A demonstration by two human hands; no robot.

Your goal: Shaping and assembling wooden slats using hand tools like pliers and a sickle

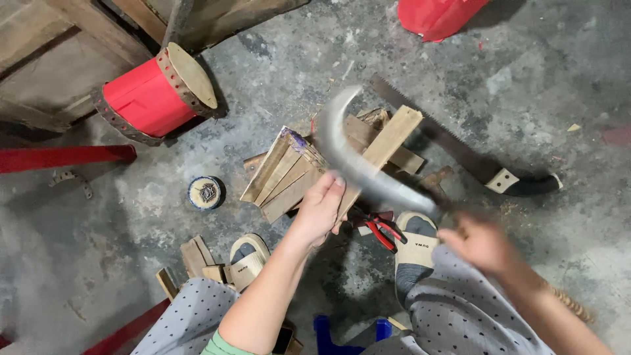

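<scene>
My left hand [322, 209] grips the near end of a long wooden slat [388, 141] that stands tilted over a pile of flat wood pieces [282, 174] on the concrete floor. My right hand [480, 243] holds the handle of a curved blade knife [355, 154], blurred by motion, its blade arcing over the slat and the pile. My two feet in tan sandals [414, 246] rest on the floor just below the hands.
A hand saw [460, 144] lies to the right of the pile. Red-handled pliers [381, 230] lie near my right foot. A red drum [154, 95] lies on its side at the upper left, a small round spool [205, 192] below it. Wood offcuts [197, 260] lie beside my left foot.
</scene>
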